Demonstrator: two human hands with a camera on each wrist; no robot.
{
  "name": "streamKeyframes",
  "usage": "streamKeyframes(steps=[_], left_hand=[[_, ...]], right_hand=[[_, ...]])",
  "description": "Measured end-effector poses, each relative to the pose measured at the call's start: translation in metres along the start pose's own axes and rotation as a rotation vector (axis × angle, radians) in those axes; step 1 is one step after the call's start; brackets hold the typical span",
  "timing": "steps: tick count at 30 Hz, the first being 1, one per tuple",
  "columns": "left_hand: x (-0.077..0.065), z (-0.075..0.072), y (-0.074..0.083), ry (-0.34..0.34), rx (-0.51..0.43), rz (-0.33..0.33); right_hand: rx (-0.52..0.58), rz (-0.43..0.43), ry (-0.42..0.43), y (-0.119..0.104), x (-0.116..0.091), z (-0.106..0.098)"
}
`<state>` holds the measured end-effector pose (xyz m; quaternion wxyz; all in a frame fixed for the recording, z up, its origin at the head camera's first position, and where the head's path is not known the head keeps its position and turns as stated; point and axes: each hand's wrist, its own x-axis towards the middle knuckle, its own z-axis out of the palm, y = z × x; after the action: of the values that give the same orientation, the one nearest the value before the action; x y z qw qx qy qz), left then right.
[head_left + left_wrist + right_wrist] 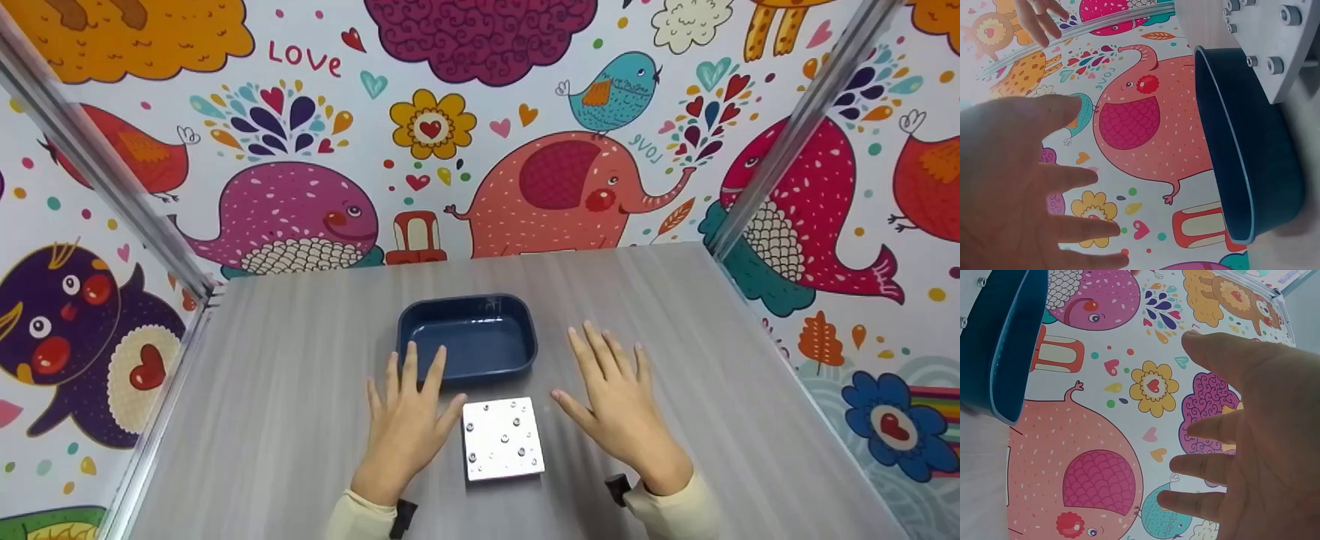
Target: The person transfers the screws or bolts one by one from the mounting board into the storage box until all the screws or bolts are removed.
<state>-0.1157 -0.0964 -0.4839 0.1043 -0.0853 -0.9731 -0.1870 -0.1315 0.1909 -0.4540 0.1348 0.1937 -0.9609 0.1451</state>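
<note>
plate (503, 439) lay on tabletop (262, 390), approx. sq., no clear long axis | L hand (409, 427) just left of plate, nearer; R hand (619, 409) farther, to its right | both spread, held nothing | tray (480, 341) just beyond plate

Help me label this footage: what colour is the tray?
The tray is dark blue, seen best in the head view.
</note>
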Motion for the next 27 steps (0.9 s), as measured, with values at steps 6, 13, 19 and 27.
streamKeyframes(steps=[6, 13, 19, 27], left_hand=[[0.009, 0.007, -0.016, -0.013, -0.007, -0.039], [0.038, 0.033, -0.057, 0.005, -0.037, -0.095], [0.060, 0.056, -0.085, 0.007, -0.134, -0.145], [0.073, 0.066, -0.102, 0.010, -0.154, -0.154]], right_hand=[[0.002, -0.015, -0.012, -0.003, -0.002, 0.001], [0.030, -0.023, -0.044, -0.004, -0.007, 0.004], [0.031, -0.054, -0.076, -0.007, -0.014, 0.007], [0.037, -0.091, -0.124, -0.008, -0.020, 0.015]])
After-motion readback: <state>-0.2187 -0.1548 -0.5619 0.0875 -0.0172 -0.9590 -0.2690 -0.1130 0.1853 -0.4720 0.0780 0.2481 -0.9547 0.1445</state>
